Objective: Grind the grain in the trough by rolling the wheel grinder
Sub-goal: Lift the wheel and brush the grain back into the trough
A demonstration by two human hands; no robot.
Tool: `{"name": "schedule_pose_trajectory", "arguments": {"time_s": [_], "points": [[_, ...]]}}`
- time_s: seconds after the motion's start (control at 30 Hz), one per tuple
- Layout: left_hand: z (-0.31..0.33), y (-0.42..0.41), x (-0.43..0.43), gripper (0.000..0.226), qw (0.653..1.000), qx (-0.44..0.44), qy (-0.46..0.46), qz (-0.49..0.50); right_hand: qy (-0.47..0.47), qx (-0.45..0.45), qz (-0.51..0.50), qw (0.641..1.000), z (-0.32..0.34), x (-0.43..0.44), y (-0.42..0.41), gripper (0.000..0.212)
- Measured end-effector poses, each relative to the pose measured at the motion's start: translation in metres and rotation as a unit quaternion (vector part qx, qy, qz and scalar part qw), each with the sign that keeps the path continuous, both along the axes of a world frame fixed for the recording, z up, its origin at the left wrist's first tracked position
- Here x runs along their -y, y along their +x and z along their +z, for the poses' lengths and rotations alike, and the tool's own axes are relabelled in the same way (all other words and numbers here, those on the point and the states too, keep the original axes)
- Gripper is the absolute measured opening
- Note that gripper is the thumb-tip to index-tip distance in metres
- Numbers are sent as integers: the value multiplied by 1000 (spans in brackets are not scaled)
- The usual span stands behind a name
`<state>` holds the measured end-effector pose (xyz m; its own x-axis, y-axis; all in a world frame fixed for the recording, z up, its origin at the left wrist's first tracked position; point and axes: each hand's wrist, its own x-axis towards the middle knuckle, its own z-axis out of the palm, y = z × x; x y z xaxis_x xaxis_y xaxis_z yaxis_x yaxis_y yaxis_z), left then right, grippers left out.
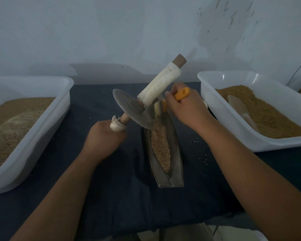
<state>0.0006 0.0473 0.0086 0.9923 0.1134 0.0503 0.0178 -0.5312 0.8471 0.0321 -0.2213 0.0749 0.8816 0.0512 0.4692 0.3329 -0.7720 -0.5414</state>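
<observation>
Centrally on the dark blue cloth-covered surface [111, 188] lies a boat-shaped grey metal trough [174, 164], with tan grain [161, 146] along its groove. The metal-disc wheel grinder with white-wrapped wooden handles [129, 108] tilts over the trough's far half. The left hand [102, 138] grips its near handle. The right hand [186, 108] holds an orange-handled brush [181, 94] at the trough's far end. White plastic tubs of brown meal stand left [66, 94] and right [208, 94]. Behind is a scuffed pale wall [111, 32].
</observation>
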Motion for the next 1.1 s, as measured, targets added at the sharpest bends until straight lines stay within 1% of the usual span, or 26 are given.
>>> {"name": "schedule_pose_trajectory", "arguments": {"time_s": [0.07, 0.13, 0.2, 0.27, 0.37, 0.4, 0.47, 0.53, 0.57, 0.6, 0.7, 0.73, 0.83, 0.87, 0.9, 0.93, 1.0, 1.03, 1.07, 1.1], "points": [[-1, -1, -1, 9, 1000, 2, 10, -2, 16, -37, -6, 999, 0, -8, 7, 27], [-1, -1, -2, 7, 1000, -2, 9, -6, -18, -111, 0, 994, -5, -14, 11, 26], [-1, -1, -3, 9, 1000, -7, 8, -5, -68, -154, 17, 986, -7, -12, 11, 24], [-1, 0, -2, 13, 1000, -12, 6, -5, -71, -135, 23, 988, -3, -7, 10, 27], [-1, 0, -2, 13, 1000, -14, -4, -1, -22, -57, -16, 998, 4, -6, 12, 29], [-1, 1, -2, 13, 1000, -12, -5, 0, -15, -55, -21, 998, 5, -9, 14, 29], [0, 2, -3, 11, 1000, -9, -5, 4, -13, -105, -22, 994, 2, -14, 19, 29], [0, 1, -5, 8, 1000, -8, -4, 5, -39, -165, -25, 985, 0, -12, 21, 26], [0, 1, -5, 9, 1000, -7, -7, 5, -48, -172, -26, 984, 2, -10, 21, 26], [0, 1, -5, 10, 1000, -7, -11, 5, -44, -161, -28, 986, 4, -7, 21, 27], [1, 0, -4, 11, 1000, -3, -14, 5, -3, -88, -36, 995, 10, -8, 20, 29], [1, 1, -4, 11, 1000, -1, -15, 5, -10, -87, -41, 995, 10, -11, 20, 28], [-1, 2, -5, 14, 1000, 6, -8, 6, -74, -169, -31, 982, 8, -15, 17, 24], [-1, 2, -5, 16, 1000, 9, -2, 6, -82, -177, -22, 981, 11, -12, 13, 25], [-1, 1, -5, 18, 1000, 11, 1, 5, -68, -166, -15, 984, 16, -6, 7, 26], [-1, 1, -4, 19, 1000, 12, 1, 2, -34, -142, -15, 989, 24, 0, 1, 28], [-1, 1, -2, 19, 1000, 15, -1, -3, 72, -89, -23, 993, 38, 12, -13, 36], [-1, 1, -1, 19, 1000, 17, 1, -3, 132, -81, -15, 988, 44, 17, -19, 40], [-1, 1, -1, 18, 1000, 17, 5, -3, 180, -95, 5, 979, 47, 19, -25, 42], [-1, 1, 0, 18, 1000, 17, 8, -2, 207, -129, 34, 969, 48, 21, -29, 41]]}}
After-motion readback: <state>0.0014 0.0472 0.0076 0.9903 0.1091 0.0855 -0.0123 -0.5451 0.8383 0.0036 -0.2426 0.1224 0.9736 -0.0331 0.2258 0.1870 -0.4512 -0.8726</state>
